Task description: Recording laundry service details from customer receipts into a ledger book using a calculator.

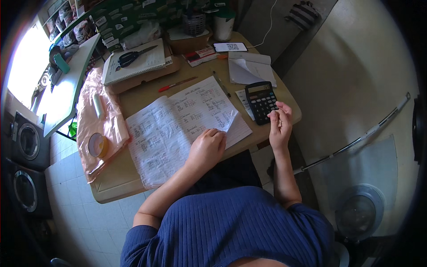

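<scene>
An open ruled notebook [166,125] with handwriting and small sums lies on the table in front of me. My left hand [207,144] rests at its lower right, fingers closed on a page [231,122] whose corner is lifted and curled. Over the lower right edge of a black desk calculator [261,101] hovers my right hand [281,121], its fingers bent and apart from the thumb, nothing visible in it. A slip of paper [244,102] is partly hidden under the calculator. Above the notebook lie a red pen [175,84] and a dark pen [222,84].
Pink plastic [100,125] bearing a tape roll [98,145] covers the table's left side [116,187]. Scissors [133,57] lie on a spiral notebook [156,65]. A phone [230,47], a paper pad [251,68] and a basket [194,24] are farther back.
</scene>
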Available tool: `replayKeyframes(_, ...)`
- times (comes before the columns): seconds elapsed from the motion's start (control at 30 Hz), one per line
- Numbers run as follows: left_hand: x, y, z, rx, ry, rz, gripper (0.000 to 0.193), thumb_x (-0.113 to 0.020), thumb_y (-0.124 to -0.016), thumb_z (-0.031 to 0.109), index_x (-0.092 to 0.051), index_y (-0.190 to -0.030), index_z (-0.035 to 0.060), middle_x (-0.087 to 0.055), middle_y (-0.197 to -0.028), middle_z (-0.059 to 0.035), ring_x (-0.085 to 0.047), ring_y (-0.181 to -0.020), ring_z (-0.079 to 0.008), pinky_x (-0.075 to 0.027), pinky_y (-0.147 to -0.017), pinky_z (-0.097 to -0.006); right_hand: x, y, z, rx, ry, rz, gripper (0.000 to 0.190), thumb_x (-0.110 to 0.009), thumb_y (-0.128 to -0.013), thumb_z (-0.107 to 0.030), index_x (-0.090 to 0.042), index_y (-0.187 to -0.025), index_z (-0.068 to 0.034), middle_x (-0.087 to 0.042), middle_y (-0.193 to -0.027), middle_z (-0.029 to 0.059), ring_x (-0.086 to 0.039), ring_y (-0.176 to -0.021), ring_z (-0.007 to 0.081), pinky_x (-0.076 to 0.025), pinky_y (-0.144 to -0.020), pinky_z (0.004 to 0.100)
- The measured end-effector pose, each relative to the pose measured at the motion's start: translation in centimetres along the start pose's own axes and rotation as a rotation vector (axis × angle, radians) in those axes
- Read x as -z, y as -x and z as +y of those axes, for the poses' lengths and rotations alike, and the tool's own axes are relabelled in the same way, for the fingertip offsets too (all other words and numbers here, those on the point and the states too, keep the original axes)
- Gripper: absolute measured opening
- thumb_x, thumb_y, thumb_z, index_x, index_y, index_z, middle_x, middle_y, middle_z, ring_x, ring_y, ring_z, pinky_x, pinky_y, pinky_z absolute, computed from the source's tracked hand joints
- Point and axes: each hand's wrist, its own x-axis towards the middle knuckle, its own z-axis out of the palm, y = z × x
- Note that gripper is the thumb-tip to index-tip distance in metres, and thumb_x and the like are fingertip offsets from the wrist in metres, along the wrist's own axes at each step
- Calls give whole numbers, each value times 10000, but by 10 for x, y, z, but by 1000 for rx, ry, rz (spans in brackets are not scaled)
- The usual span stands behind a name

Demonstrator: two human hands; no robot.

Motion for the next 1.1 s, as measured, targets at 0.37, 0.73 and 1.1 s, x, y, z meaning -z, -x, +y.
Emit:
replayKeyframes(0.37, 31, 16, -2, 183, 231, 140, 253, -863, -773, 166, -669, -765, 5, -658, -758, -118, -645, -732, -261, -501, -666, -365, -33, 5, -81, 140, -37, -114, 97, -645, -975, -109, -659, -920, -30, -524, -1291, 195, -498, -1265, 327, -386, -1085, 456)
replayKeyframes(0.73, 103, 82, 11, 528, 392, -524, 183, -691, -932, 157, -729, -1022, 2, -727, -934, -144, -700, -938, -253, -546, -861, -377, -97, 63, -117, 341, -129, -978, 341, -663, -945, -212, -693, -1279, -154, -512, -1496, 144, -341, -1482, 400, -283, -1197, 590)
replayKeyframes(1.1, 81, 65, -21, 242, -386, 61, 546, -744, -886, 283, -569, -1359, 72, -455, -1471, -227, -382, -1416, -442, -347, -1156, -536, -89, 54, -121, 419, -245, -1101, 231, -750, -882, -165, -739, -1102, -94, -593, -1407, 126, -331, -1496, 403, -284, -1184, 623)
